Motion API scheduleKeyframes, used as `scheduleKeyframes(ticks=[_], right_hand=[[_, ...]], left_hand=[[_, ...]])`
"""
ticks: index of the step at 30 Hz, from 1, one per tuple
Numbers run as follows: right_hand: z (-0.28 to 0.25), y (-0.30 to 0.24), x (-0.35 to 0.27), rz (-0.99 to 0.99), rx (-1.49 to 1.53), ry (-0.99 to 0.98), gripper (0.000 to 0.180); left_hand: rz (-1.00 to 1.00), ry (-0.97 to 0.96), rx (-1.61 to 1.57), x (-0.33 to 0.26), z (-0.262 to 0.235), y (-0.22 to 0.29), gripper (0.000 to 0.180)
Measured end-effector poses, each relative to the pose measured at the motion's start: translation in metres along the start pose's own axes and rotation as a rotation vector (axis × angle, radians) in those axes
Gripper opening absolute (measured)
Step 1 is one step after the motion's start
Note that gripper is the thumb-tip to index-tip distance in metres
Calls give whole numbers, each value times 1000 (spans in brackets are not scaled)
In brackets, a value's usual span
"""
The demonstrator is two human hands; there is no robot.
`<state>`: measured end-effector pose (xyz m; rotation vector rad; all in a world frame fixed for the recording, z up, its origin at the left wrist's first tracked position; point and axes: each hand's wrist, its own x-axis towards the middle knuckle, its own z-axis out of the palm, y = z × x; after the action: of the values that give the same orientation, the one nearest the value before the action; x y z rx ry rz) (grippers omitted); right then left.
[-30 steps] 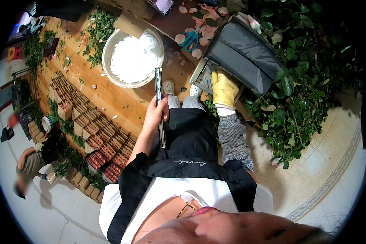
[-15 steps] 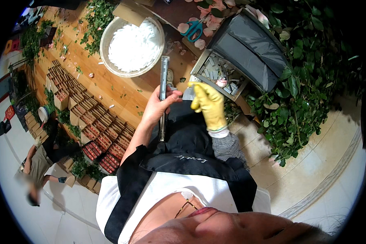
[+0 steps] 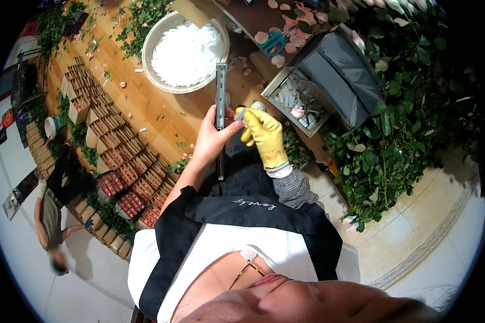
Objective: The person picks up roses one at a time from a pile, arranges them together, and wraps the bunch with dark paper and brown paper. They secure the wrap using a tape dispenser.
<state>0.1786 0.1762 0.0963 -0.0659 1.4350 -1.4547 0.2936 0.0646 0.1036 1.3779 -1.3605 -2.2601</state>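
Observation:
My left hand (image 3: 213, 134), bare, is closed around a long, narrow metal rail (image 3: 221, 97) with slots along its face, held upright in front of my black apron. Just right of the rail, my right hand (image 3: 265, 137) wears a yellow glove and pinches a small, flat grey piece (image 3: 242, 114) near my left thumb. What that piece is, I cannot make out. Close by on the right stands an open shallow box (image 3: 313, 131) holding many small grey and white pieces and a pink petal.
A round tub (image 3: 148, 56) of white pieces stands ahead. Teal-handled scissors (image 3: 275, 43) lie among petals. Leafy stems (image 3: 385, 167) are heaped right, beside a dark grey covered block (image 3: 342, 75). Rows of cardboard boxes (image 3: 110, 137) line the left floor; another person (image 3: 51, 215) is beyond them.
My gloved hand has moved left, bringing the grey piece up close to my left thumb and the rail. The view has shifted slightly. The other person's posture has changed.

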Motion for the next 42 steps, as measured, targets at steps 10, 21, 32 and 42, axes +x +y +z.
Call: scheduleKeyframes(ticks=[10, 21, 32, 42], right_hand=[[-18, -17, 11, -154, -253, -195, 26], [-25, -30, 10, -316, -524, -307, 19], [-18, -92, 26, -1016, -759, -185, 15], [4, -82, 45, -1159, -1014, -348, 14]], left_hand=[[-42, -62, 217, -5, -19, 10, 45], [-31, -158, 282, -1, -23, 12, 46], [-163, -259, 362, -5, -25, 31, 38], [-66, -185, 426, -7, -29, 16, 47]])
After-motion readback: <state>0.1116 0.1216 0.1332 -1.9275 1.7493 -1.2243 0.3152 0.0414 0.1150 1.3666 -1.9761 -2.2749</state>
